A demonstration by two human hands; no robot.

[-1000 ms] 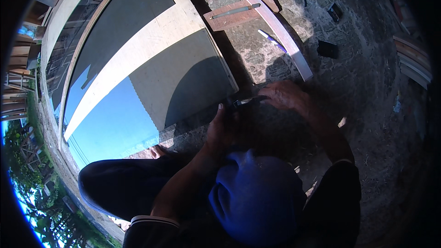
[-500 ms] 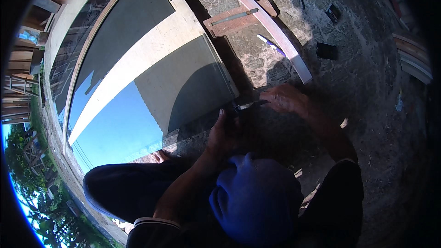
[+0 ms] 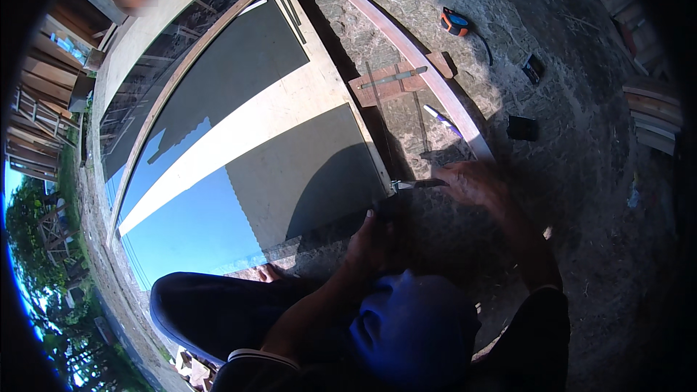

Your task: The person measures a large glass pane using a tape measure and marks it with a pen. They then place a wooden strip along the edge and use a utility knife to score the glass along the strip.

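A large glass sheet (image 3: 210, 207), reflecting blue sky, lies on a pale plywood board (image 3: 305, 94). My left hand (image 3: 367, 245) is closed on the sheet's near edge, its thumb on top and its fingers hidden below. My right hand (image 3: 468, 181) is closed around the dark handle of what look like pliers (image 3: 404, 185). Their shiny head meets the sheet's near right corner. Thin dark lines run outward beside the sheet's right edge, perhaps a narrow glass strip; I cannot tell for sure.
Beyond my right hand a curved wooden strip (image 3: 414, 47) crosses a flat wood piece (image 3: 396, 86) bearing a pencil-like metal tool (image 3: 392, 78). A white-and-purple pen (image 3: 443, 121), an orange-and-black tape measure (image 3: 455, 22) and a black block (image 3: 521, 128) lie on rough ground.
The pliers and my right hand stay by the sheet's corner as the whole view shifts. Thin dark lines now show to the right of the sheet's edge. My left hand keeps its hold.
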